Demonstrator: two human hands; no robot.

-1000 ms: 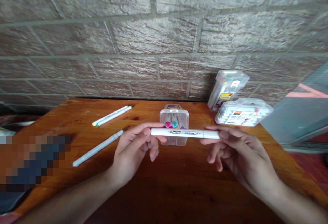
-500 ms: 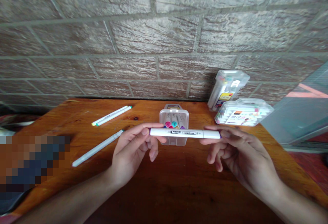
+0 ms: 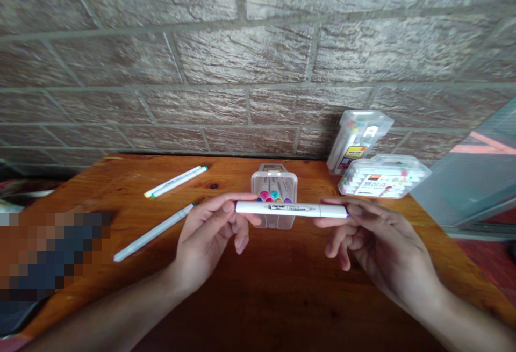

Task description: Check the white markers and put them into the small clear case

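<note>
A white marker [image 3: 292,209] with purple ends is held level above the wooden table. My left hand [image 3: 213,234] pinches its left end between thumb and fingers. At the opposite end, my right hand [image 3: 374,239] grips it the same way. Printed lettering on the barrel faces me. Behind the marker lies a clear plastic case [image 3: 294,180], its front partly hidden by the barrel. Several markers [image 3: 274,186] with pink, teal and other coloured ends rest inside that case.
Two white markers [image 3: 176,182] with yellow and green ends lie at the back left, and a grey-white marker [image 3: 153,234] lies nearer. A tall clear marker box [image 3: 357,142] and a handled case [image 3: 385,177] stand at the right, before the brick wall [image 3: 242,56].
</note>
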